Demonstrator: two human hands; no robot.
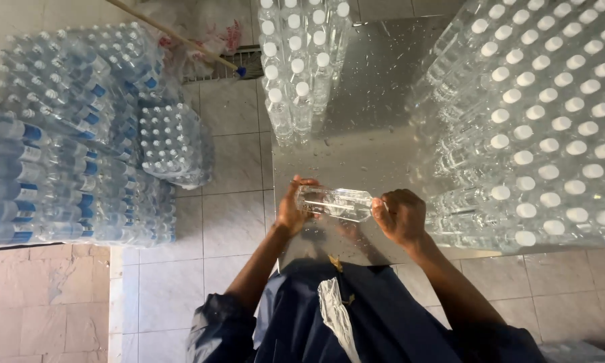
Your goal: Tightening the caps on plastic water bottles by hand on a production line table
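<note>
Item: one clear plastic water bottle, unlabelled, lying on its side (336,203). It is held in the air between both hands, above the near edge of the wet, shiny steel table (376,134) and just in front of the person's dark blue apron (376,316).

Left hand (293,210): fingers curled closed around one end of the bottle; whether that is base or cap cannot be told.

Right hand (402,215): fingers closed around the other end, hiding it.

On the table, far edge: upright clear bottles with white caps, in rows (299,64), well apart from the hands.

On the table, right side: a dense block of the same white-capped bottles (551,121), its nearest row just beside the right hand.

On the tiled floor (232,215), left of the table: shrink-wrapped packs of blue-labelled bottles, stacked (67,154); a wooden stick (174,37) lies across beyond them.

Risks, as judged:
- Table surface carries water droplets; wet hands on smooth plastic could let the bottle slip and drop to the table edge or the floor.
- The right elbow works close to the right-hand block; a wide swing could tip the nearest row, and one falling bottle could topple its neighbours.
- A squeeze on thin plastic could dent the bottle, or spill it if the hidden cap is loose.
</note>
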